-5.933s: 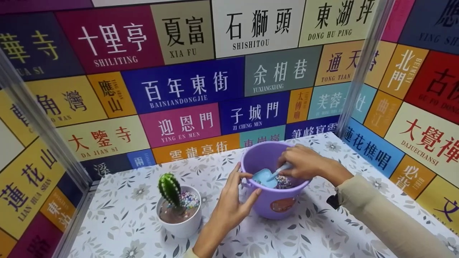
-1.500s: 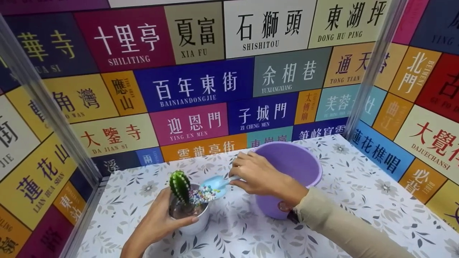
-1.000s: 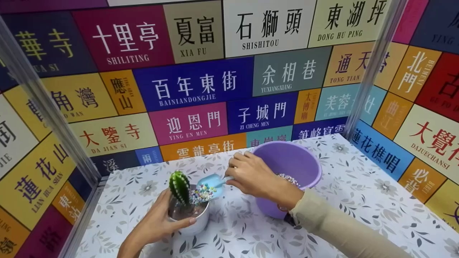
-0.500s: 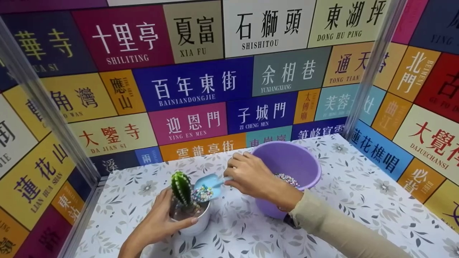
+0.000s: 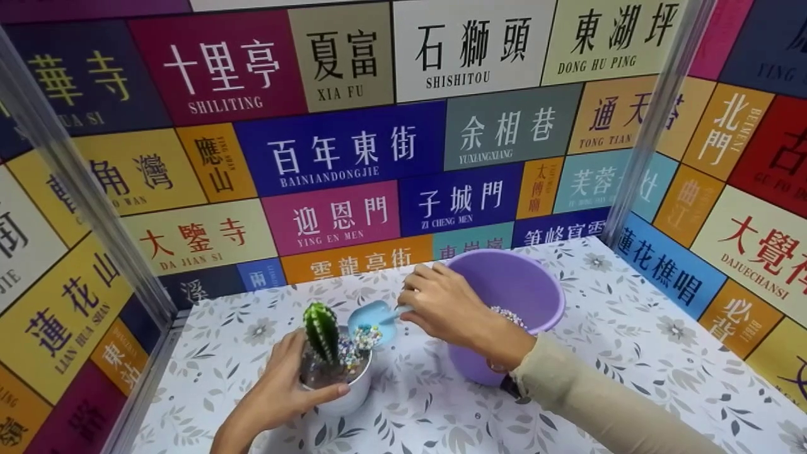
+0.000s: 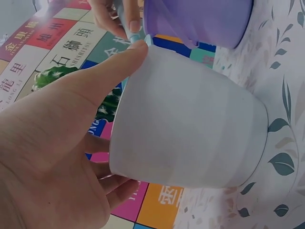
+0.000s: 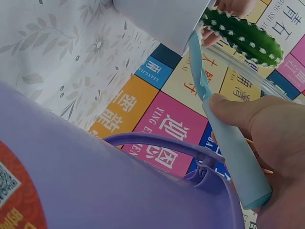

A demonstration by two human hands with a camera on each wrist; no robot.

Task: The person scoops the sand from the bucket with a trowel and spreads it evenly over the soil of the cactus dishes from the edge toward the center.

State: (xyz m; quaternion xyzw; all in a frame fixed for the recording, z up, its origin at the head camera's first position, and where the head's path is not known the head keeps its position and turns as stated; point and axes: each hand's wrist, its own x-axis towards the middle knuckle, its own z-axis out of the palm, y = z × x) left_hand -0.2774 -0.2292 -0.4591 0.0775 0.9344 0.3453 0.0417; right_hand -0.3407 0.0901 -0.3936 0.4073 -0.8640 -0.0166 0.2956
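Note:
In the head view, my left hand (image 5: 277,388) grips the white pot (image 5: 354,392), thumb along the near rim and fingers round the far left side. A green cactus (image 5: 321,331) stands upright in its brown soil. My right hand (image 5: 444,309) holds a light blue shovel (image 5: 370,313) by the handle (image 7: 238,157). The shovel's blade meets or overlaps the pot's right rim, with small multicoloured pebbles (image 5: 365,337) at its tip. More pebbles lie on the soil right of the cactus. The blade looks thin and edge-on in the right wrist view.
A purple bucket (image 5: 529,287) with a handle (image 7: 157,139) stands right of the pot, partly behind my right forearm. Pebbles (image 5: 509,314) show inside it. Floral cloth (image 5: 403,416) covers the table; sign-covered walls (image 5: 340,148) stand behind and at both sides.
Since the earliest frame, my left hand has moved from the bucket's rim to the pot, and the right has brought the shovel over from the bucket. Lately pebbles have slid off the blade onto the soil.

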